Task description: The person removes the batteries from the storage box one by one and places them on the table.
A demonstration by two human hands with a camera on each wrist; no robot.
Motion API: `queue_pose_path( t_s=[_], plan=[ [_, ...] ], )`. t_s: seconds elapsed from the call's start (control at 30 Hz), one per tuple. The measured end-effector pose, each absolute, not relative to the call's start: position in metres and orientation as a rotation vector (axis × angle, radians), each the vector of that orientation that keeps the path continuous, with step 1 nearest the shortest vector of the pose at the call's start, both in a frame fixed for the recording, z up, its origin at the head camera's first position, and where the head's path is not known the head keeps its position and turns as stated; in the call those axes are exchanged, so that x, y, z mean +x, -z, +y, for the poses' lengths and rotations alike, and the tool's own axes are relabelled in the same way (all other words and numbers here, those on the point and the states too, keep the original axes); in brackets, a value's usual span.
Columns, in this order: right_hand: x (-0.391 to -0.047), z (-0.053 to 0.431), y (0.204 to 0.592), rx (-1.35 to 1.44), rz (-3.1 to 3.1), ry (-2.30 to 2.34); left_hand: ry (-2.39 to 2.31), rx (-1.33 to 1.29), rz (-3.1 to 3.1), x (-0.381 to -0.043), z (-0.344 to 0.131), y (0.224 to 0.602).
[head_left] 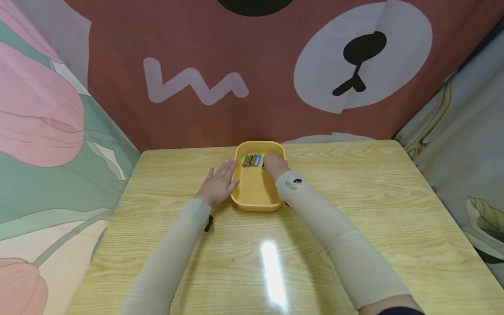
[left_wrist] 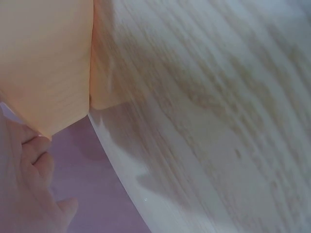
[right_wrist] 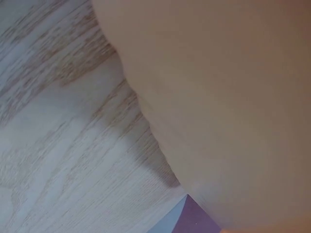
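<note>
In the head view, four small cylinders (head_left: 253,160), green, red, green and blue, are seen lying side by side at the far end of a yellow, round-cornered tray (head_left: 256,190) on the table (head_left: 374,210). The tray's left side is touched by the straight-fingered left hand (head_left: 218,186). The right hand (head_left: 274,165) is curled inside; whether anything is gripped cannot be told. Sleeve (head_left: 315,210) lettering is too small to be read.

In the left wrist view, the tray's plain wall is shown beside bent fingers.

In the right wrist view, wood grain is shown.
</note>
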State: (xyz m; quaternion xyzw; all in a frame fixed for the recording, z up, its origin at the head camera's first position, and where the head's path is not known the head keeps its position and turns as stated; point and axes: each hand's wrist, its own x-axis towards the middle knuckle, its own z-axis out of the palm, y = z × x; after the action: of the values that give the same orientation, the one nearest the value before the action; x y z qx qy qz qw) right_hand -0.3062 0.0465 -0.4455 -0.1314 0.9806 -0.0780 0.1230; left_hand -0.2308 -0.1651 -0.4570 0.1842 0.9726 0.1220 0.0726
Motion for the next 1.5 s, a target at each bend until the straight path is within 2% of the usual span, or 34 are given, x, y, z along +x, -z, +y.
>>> queue_pose_path(
  t_s=[1.5],
  plan=[
    [-0.3095, 0.0506, 0.4458, -0.403, 2.873, 0.299, -0.398, 0.553, 2.924, -0.2327, -0.1657, 0.4618]
  ],
)
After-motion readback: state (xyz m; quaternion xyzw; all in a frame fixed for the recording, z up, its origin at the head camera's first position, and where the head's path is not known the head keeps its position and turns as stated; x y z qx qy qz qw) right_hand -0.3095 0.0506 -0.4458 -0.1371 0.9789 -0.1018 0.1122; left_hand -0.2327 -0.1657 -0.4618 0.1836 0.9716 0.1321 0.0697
